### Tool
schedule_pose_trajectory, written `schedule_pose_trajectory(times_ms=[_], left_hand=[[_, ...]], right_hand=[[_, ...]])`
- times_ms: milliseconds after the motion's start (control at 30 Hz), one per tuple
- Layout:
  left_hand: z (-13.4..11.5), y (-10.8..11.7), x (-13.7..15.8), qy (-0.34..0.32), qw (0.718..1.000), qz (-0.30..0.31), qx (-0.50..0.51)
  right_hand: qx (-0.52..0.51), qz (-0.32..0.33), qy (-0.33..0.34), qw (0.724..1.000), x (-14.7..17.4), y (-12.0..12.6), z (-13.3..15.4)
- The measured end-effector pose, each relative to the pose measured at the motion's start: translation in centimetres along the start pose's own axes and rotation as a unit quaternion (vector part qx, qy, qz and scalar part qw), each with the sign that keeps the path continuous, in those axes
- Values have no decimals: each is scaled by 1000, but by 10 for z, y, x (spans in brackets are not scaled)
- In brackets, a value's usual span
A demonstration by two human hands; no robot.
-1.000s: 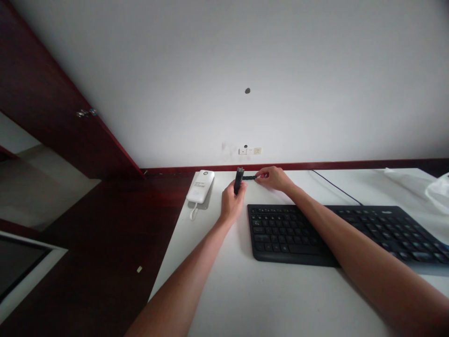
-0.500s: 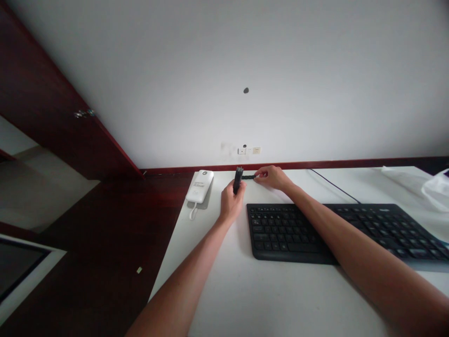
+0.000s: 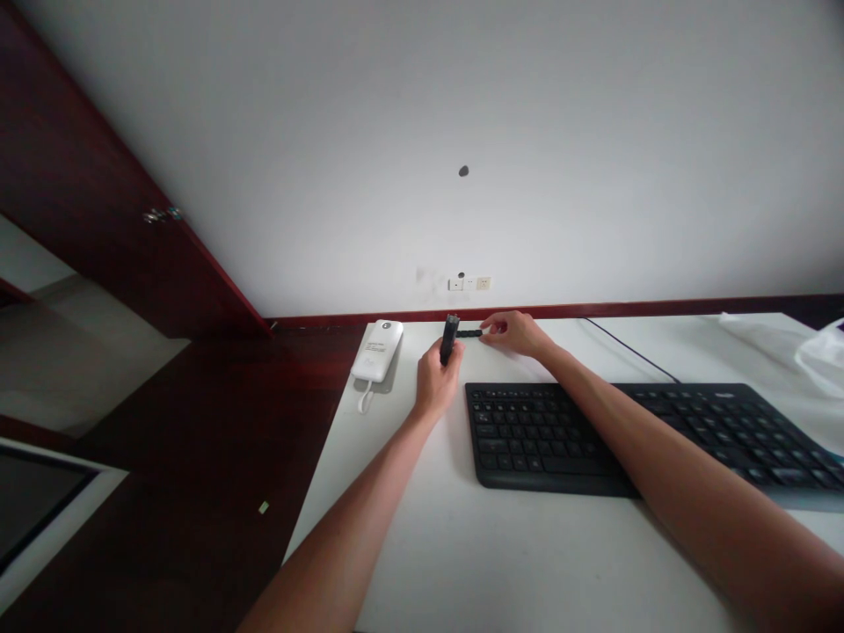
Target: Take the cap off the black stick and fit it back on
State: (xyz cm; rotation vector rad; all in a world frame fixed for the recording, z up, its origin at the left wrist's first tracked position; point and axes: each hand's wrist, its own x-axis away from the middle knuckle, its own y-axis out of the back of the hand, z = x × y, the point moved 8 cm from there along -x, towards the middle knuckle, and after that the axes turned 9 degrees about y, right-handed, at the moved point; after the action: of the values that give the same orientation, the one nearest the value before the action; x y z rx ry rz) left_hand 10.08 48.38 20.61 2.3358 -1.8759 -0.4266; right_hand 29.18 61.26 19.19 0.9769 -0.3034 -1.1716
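Note:
My left hand (image 3: 436, 380) is closed around a slim black stick-like block (image 3: 449, 339), held upright with a notched top end. To the right of it, a short row of small black segments (image 3: 469, 333) lies along the back of the white table (image 3: 422, 492). My right hand (image 3: 515, 334) has its thumb and index fingertips at the right end of this row, pinching it. Under my right forearm is a black keyboard (image 3: 527, 431); a bare gap separates its left edge from my left forearm.
A white power bank (image 3: 378, 350) with a short loop cable lies at the table's left back corner. A keyboard cable (image 3: 626, 347) runs to the back edge. Clear plastic wrapping (image 3: 818, 356) is at the far right. Wall sockets (image 3: 469, 284) sit just beyond the table.
The whole view has shifted very slightly. Both hands stay nearly in place, the left still around the black block and the right at the end of the row.

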Motion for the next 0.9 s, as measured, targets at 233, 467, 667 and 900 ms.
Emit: schedule_pose_trajectory(times_ms=[233, 467, 667, 900], left_hand=[[-4, 3, 0, -2, 1000, -25, -4], [-9, 0, 5, -23, 998, -10, -52], [-26, -13, 18, -102, 988, 50, -106], [-31, -25, 26, -154, 969, 84, -172]], right_hand=[[-109, 34, 99, 989, 0, 6, 28], [-259, 256, 149, 919, 32, 3, 121], [-301, 155, 171, 925, 53, 16, 140], [-289, -48, 2, 956, 97, 84, 46]])
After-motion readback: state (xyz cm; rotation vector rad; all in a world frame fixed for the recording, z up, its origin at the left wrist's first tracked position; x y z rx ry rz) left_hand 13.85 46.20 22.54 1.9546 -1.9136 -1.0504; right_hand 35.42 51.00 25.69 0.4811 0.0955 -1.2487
